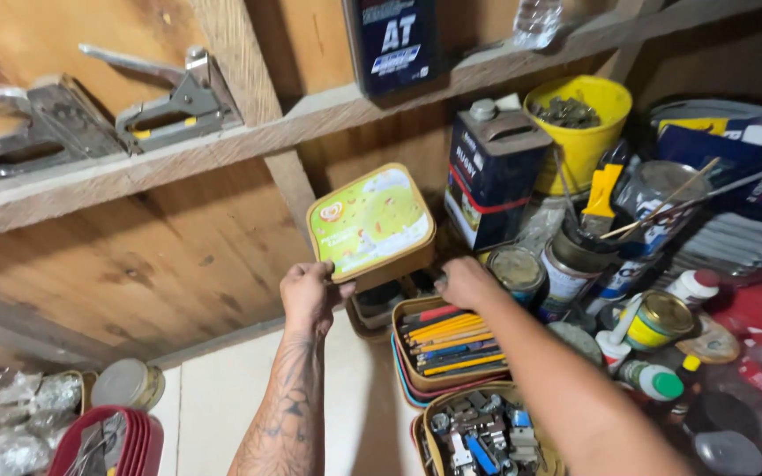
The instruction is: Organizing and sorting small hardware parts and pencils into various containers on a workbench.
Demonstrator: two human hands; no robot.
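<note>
Below the shelf, left hand (309, 295) gripping lidded green tub (370, 226), right hand (465, 282) curled beside tub of pencils (445, 343)

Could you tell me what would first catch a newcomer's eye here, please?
The green-lidded tub at centre, its near edge held in the left hand, with the right hand beside it. Below lies an open tub of pencils; a yellow bucket stands upper right.
</note>
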